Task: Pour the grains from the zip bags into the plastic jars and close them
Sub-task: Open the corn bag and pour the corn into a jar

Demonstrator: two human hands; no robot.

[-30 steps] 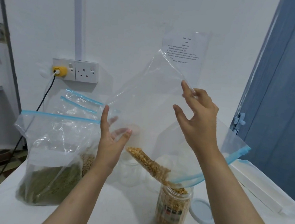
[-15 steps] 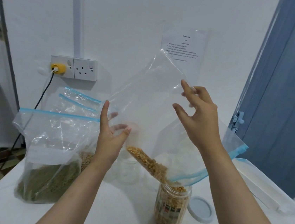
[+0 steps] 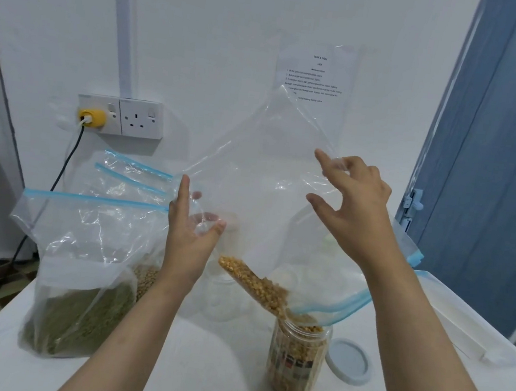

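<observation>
While both hands are holding the clear bag [image 3: 262, 176] up in the centre of the frame, yellow grains [image 3: 256, 286] are running down its lower fold into the jar [image 3: 295, 360] at lower centre-right. Left hand [image 3: 189, 235] is gripping the bag's left edge, thumb in front, fingers showing through the plastic behind. Right hand [image 3: 355, 206] is pinching the bag's upper right edge, index finger sticking out, other fingers curled. Bag's blue zip mouth [image 3: 330, 313] is sitting at the jar's open top, touching the rim. Jar is looking nearly full, standing upright on the white table [image 3: 198, 365]. Grey lid [image 3: 348, 361] is lying flat just beside the jar, to its right. Lower left: a second bag with green grains [image 3: 76, 313] is standing on the table; more bags are sitting behind it. Wall socket with a yellow plug [image 3: 92, 117] is sitting at upper left. Printed sheet [image 3: 315, 73] is hanging on the wall, upper centre.
</observation>
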